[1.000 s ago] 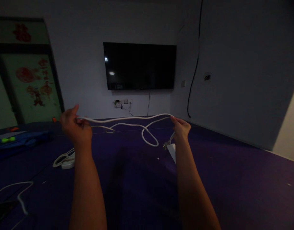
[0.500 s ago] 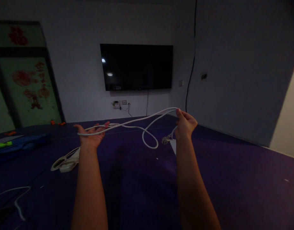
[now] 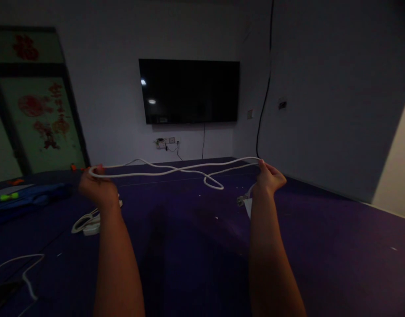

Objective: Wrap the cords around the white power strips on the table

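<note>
A white power cable (image 3: 162, 173) stretches in long loops between my two hands, above the purple floor. At its left end the loop bends round the fingers of my left hand (image 3: 98, 185), which are curled closed on it. My right hand (image 3: 270, 178) pinches the other end between thumb and fingers. A smaller slack loop sags near the middle. Below my right wrist hangs a plug (image 3: 241, 201) with a white tag (image 3: 248, 206), partly hidden by the forearm. Behind my left forearm lies a white power strip (image 3: 92, 226) with a coiled cord, partly covered.
A purple mat floor (image 3: 195, 255) spreads all round. Blue cloth (image 3: 34, 196) with a yellow-green item lies at left. Another white cable (image 3: 29, 277) rests at lower left. A television (image 3: 191, 91) hangs on the far wall above sockets (image 3: 167, 141).
My left hand has moved left and its spread fingers have closed on the cable. My right hand has shifted slightly right and down. The cable is pulled longer and its hanging loop is flatter.
</note>
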Available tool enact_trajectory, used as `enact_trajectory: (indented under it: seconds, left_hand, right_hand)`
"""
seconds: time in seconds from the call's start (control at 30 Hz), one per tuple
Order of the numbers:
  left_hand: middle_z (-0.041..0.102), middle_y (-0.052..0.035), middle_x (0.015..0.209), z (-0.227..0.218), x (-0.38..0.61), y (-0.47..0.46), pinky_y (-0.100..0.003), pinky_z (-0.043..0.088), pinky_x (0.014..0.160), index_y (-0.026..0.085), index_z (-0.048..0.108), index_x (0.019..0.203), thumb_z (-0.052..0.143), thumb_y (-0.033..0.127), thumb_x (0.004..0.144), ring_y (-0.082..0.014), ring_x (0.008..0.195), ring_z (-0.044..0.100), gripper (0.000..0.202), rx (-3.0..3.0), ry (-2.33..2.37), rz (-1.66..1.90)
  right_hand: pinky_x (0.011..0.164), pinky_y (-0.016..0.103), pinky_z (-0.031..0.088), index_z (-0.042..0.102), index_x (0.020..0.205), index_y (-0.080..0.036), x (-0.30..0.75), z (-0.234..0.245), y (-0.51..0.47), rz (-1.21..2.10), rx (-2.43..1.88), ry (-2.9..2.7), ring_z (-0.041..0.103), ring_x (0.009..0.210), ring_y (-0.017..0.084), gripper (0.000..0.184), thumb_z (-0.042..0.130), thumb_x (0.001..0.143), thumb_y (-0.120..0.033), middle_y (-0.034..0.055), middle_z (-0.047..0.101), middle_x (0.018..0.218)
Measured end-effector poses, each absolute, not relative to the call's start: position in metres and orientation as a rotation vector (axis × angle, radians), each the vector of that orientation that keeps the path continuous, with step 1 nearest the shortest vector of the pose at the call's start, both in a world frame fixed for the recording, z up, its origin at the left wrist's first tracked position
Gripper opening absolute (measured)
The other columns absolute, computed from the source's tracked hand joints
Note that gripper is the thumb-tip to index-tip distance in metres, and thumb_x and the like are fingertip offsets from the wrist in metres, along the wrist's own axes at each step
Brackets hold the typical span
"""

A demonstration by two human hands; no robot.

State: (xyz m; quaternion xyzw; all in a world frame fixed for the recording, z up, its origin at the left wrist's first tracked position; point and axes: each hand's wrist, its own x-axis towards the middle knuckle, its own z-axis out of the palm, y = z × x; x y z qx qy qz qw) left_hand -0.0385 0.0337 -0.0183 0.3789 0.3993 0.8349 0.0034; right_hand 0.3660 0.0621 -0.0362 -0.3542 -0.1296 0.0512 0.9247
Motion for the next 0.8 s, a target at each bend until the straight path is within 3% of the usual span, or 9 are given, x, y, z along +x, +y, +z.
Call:
enact_trajectory:
  seconds: [0.1, 0.23, 0.37, 0.47, 0.57, 0.67, 0.8]
  left_hand:
    - [0.057, -0.0071, 0.089, -0.012, -0.030, 0.036, -0.020, 0.037, 0.045, 0.019, 0.039, 0.084, 0.029, 0.044, 0.089, -0.0113, 0.057, 0.055, 0.028, 0.958, 1.151, 2.685]
    - [0.059, -0.0099, 0.103, -0.002, -0.018, 0.029, -0.024, 0.039, 0.042, 0.027, 0.034, 0.104, 0.005, 0.065, 0.084, -0.0145, 0.053, 0.060, 0.052, 0.789, 0.654, 2.379]
    - [0.063, -0.0100, 0.091, 0.001, -0.015, 0.021, -0.027, 0.045, 0.049, 0.026, 0.039, 0.107, 0.011, 0.076, 0.076, -0.0185, 0.065, 0.063, 0.065, 0.763, 0.424, 2.215]
    - [0.061, -0.0046, 0.068, -0.002, -0.015, 0.023, -0.028, 0.048, 0.055, 0.022, 0.047, 0.094, 0.032, 0.068, 0.080, -0.0177, 0.062, 0.060, 0.050, 0.764, 0.441, 2.178]
    - [0.056, 0.0024, 0.061, -0.005, -0.016, 0.032, -0.021, 0.045, 0.056, 0.022, 0.049, 0.089, 0.060, 0.036, 0.078, -0.0117, 0.059, 0.056, 0.021, 0.873, 0.420, 2.347]
    - [0.055, 0.0056, 0.062, -0.008, -0.016, 0.039, -0.016, 0.042, 0.057, 0.021, 0.054, 0.088, 0.066, 0.010, 0.068, -0.0074, 0.060, 0.055, 0.027, 1.041, 0.450, 2.472]
    - [0.060, 0.0011, 0.067, -0.007, -0.015, 0.038, -0.016, 0.043, 0.053, 0.017, 0.055, 0.083, 0.054, 0.018, 0.082, -0.0059, 0.052, 0.053, 0.002, 1.003, 0.548, 2.379]
  right_hand:
    - [0.053, 0.026, 0.046, 0.067, 0.065, -0.011, 0.367, -0.037, 0.064, 0.146, -0.696, -0.262, 0.058, 0.054, 0.013, 0.021, 0.078, 0.054, -0.026, -0.0002, 0.061, 0.056]
    - [0.046, 0.024, 0.044, 0.067, 0.062, -0.011, 0.362, -0.036, 0.066, 0.212, -0.680, -0.276, 0.054, 0.049, 0.012, 0.021, 0.078, 0.051, -0.025, -0.0007, 0.059, 0.053]
    - [0.040, 0.022, 0.039, 0.067, 0.062, -0.011, 0.359, -0.036, 0.067, 0.248, -0.708, -0.307, 0.050, 0.045, 0.010, 0.022, 0.078, 0.051, -0.026, -0.0017, 0.058, 0.051]
    - [0.038, 0.020, 0.036, 0.067, 0.064, -0.011, 0.359, -0.036, 0.065, 0.255, -0.723, -0.296, 0.047, 0.043, 0.008, 0.021, 0.078, 0.052, -0.026, -0.0029, 0.056, 0.049]
    - [0.036, 0.020, 0.030, 0.068, 0.066, -0.010, 0.361, -0.037, 0.061, 0.280, -0.731, -0.257, 0.039, 0.038, 0.006, 0.019, 0.076, 0.054, -0.023, -0.0059, 0.049, 0.043]
    - [0.036, 0.020, 0.027, 0.068, 0.065, -0.010, 0.364, -0.036, 0.057, 0.294, -0.716, -0.224, 0.034, 0.037, 0.005, 0.015, 0.075, 0.056, -0.018, -0.0077, 0.044, 0.040]
    - [0.038, 0.020, 0.028, 0.066, 0.062, -0.009, 0.364, -0.035, 0.055, 0.296, -0.695, -0.225, 0.035, 0.038, 0.004, 0.013, 0.075, 0.056, -0.016, -0.0073, 0.045, 0.042]
